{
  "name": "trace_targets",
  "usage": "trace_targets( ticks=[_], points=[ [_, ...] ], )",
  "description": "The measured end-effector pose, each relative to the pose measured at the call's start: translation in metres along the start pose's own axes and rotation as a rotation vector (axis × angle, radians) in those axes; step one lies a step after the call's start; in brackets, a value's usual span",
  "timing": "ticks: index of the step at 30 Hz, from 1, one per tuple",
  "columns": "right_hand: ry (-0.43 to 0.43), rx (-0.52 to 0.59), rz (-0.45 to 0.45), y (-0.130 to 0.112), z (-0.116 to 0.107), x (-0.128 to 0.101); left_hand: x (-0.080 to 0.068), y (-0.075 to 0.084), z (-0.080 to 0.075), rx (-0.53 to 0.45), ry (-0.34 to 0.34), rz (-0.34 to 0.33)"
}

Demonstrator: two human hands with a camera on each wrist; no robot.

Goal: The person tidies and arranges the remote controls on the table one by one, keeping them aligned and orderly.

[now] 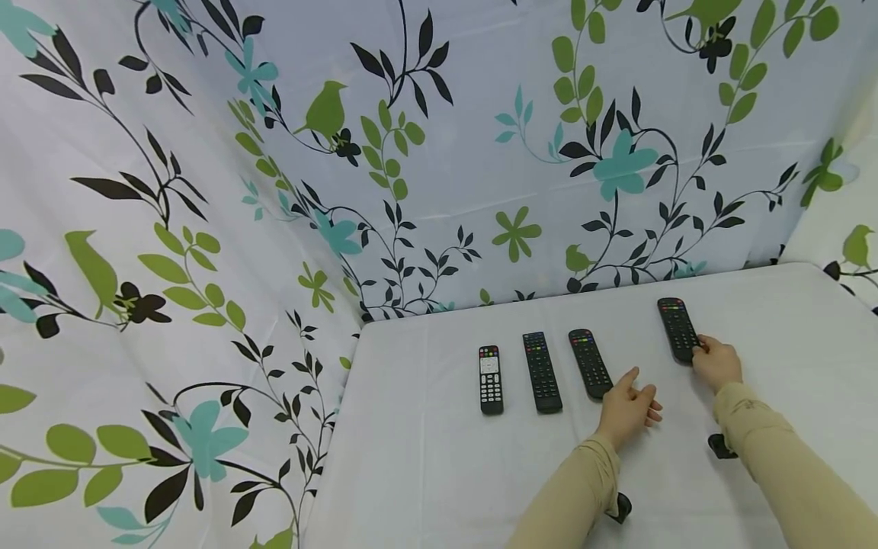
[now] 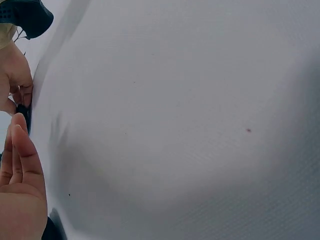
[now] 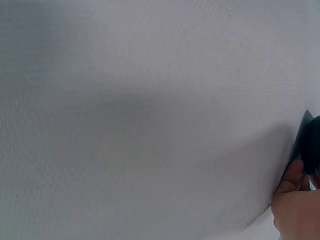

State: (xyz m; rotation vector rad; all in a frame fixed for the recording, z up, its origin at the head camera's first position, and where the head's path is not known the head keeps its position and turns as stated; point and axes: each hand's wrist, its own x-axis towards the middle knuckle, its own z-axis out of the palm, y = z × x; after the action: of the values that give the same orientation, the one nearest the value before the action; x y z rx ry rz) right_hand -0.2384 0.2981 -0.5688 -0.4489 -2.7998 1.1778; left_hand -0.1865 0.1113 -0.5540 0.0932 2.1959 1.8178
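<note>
Four remotes would exceed a plain count, so several black remote controls lie on the white cloth in the head view. My right hand [image 1: 716, 364] pinches the lower end of the rightmost remote control [image 1: 677, 329]. In the right wrist view, part of that remote control [image 3: 311, 145] shows dark beside the fingers [image 3: 294, 172]. My left hand [image 1: 624, 409] is just beside the lower end of another remote control [image 1: 590, 364], its fingers loosely extended and holding nothing. In the left wrist view the left hand [image 2: 22, 185] shows at the left edge.
Further left lie a long black remote control [image 1: 542, 372] and a smaller one with white buttons [image 1: 490, 380]. A white cloth [image 1: 425, 473] covers the table. Curtains with leaf and bird prints [image 1: 453, 168] hang behind and at the left. Dark wrist devices [image 1: 722, 446] sit under the sleeves.
</note>
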Motion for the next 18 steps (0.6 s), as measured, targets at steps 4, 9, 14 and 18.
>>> trace_targets(
  ticks=[4,9,14,18],
  points=[
    [-0.013,0.013,-0.036,0.003,0.005,-0.002,-0.001,-0.001,0.003,-0.01,0.009,-0.008],
    [-0.058,0.028,-0.068,0.001,0.013,-0.01,-0.003,-0.001,0.011,-0.055,0.039,-0.026],
    [-0.051,0.024,-0.145,0.0,0.019,-0.022,-0.003,-0.003,0.018,-0.062,0.097,-0.047],
    [-0.05,0.04,-0.178,-0.003,0.022,-0.031,-0.002,-0.006,0.02,-0.046,0.109,-0.06]
  ],
)
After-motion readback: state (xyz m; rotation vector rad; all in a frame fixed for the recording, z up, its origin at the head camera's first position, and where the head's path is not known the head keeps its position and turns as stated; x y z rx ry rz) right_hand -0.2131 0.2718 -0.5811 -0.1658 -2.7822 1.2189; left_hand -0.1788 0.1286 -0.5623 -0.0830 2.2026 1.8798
